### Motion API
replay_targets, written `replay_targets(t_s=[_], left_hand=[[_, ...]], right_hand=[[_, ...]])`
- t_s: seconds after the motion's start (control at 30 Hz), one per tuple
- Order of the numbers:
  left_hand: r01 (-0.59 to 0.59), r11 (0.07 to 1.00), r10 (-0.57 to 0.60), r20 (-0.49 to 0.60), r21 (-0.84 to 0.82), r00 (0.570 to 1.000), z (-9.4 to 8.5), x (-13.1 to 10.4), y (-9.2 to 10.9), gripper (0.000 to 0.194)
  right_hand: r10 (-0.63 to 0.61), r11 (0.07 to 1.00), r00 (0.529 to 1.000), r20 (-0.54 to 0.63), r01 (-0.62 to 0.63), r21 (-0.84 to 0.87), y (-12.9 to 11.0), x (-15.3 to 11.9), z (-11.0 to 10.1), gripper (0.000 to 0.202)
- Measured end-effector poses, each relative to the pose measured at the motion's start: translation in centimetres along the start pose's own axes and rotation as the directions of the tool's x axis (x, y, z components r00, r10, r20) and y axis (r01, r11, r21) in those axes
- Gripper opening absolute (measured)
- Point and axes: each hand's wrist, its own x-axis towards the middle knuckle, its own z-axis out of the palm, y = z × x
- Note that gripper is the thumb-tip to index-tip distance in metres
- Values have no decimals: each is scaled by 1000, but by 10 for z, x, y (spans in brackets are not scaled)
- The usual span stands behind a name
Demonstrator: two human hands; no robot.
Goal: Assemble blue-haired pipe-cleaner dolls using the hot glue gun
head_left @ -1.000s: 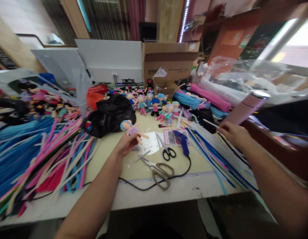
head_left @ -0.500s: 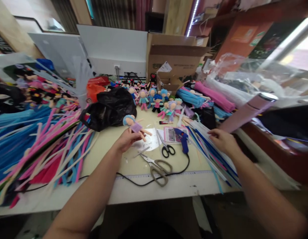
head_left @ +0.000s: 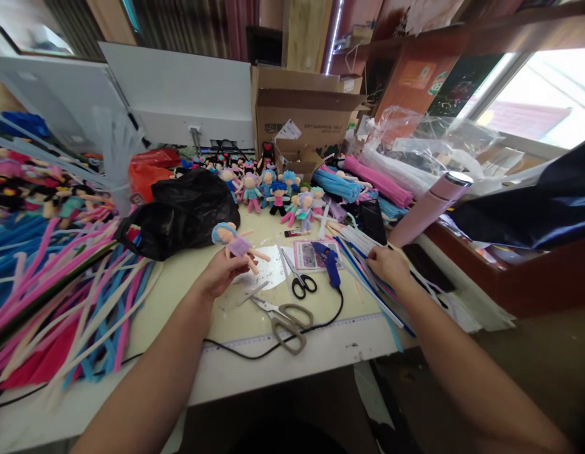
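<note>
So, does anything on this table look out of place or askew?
Two untidy spots: the thin black cord crosses the grey-brown-handled metal scissors, where it might snag, and small scraps dot the shiny white sheet. I see no clear damage.

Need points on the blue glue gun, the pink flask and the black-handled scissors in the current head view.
Blue glue gun (head_left: pixel 332 272): head view, on its handle.
Pink flask (head_left: pixel 419 214): head view, middle of its body.
Black-handled scissors (head_left: pixel 298 288): head view, on a finger loop's rim.
</note>
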Motion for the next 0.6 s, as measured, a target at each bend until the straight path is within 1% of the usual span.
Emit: replay_targets(t_s=[0.1,0.2,0.33,0.5,0.6], left_hand=[[0,1000,0,6,0,1000,2,-2,1,65],[3,1000,-3,0,1,1000,4,-3,2,70],[18,1000,-18,-24,2,1000,4,-2,1,64],[23,1000,-23,-33,-1,999,4,-2,1,53],[22,1000,-22,-36,0,999,4,-2,1,52]], right_hand=[[-15,999,1000,8,14,30,4,3,-2,14],[-39,997,999,-20,40,60,7,4,-6,19],[-84,992,991,-107,93,88,8,2,-14,30],[-121,992,981,-151,113,-58,3,-5,-32,26],[-149,986,971,-187,132,-103,3,-9,-46,27]])
